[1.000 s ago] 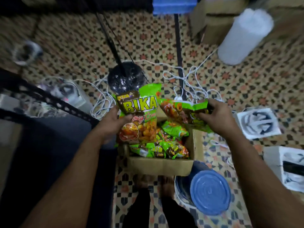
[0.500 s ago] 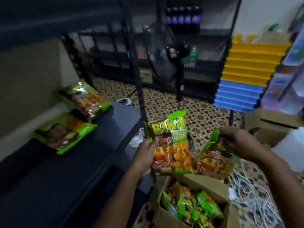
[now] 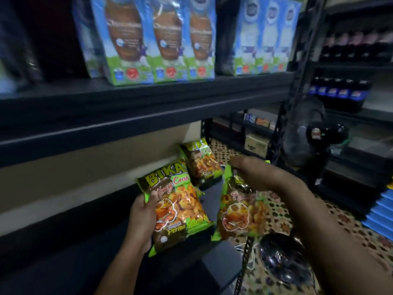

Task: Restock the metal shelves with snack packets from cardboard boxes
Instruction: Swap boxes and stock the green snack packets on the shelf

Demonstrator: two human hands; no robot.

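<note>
Left hand (image 3: 141, 222) gripping the left edge of a green Bika snack packet (image 3: 175, 207), held face-up over the dark lower shelf (image 3: 63, 271). Right hand (image 3: 259, 173) pinching the top of a second packet (image 3: 240, 211), hanging just beside the first, over the shelf's right end. Third packet (image 3: 201, 162) lying on the shelf beyond both, against the wall, apart from either hand. Milk cartons (image 3: 157, 39) standing on the upper shelf (image 3: 127, 99).
</note>
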